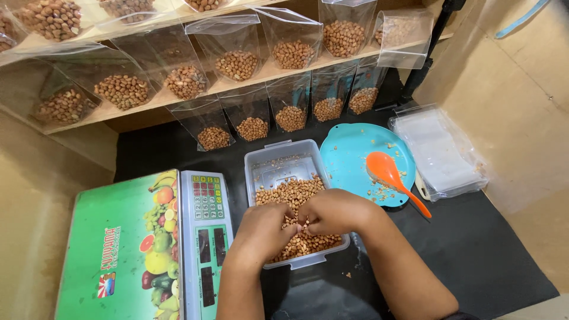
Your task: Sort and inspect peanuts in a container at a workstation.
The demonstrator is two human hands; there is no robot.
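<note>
Shelf (261, 76) at the far side, plain wood, w/ rows of clear bags (237, 50), each part-filled w/ peanuts; more filled bags stand on the black surface (486, 237) below it. So, judging by that, a good many bags are done.

Near left: your scale (118, 249), flat green top w/ fruit pictures and a grey keypad strip; nothing on it right now.

Far right: stack of empty clear bags (441, 151), flat, glossy, so plenty left to fill, I'd say.

Middle: grey plastic tub (278, 159), rectangular, roughly half full of peanuts (290, 192), small, tan, matte. Just right of it, teal lid (355, 151), round-cornered, smooth, w/ scattered nut bits and skins. Orange spoon (391, 178) lies on the lid, glossy plastic, handle pointing near-right.

Your left hand (261, 228) and right hand (335, 210) are both down in the tub, fingertips together over the nuts, pinching a few between them. Not gripping anything bigger, as far as it shows.
</note>
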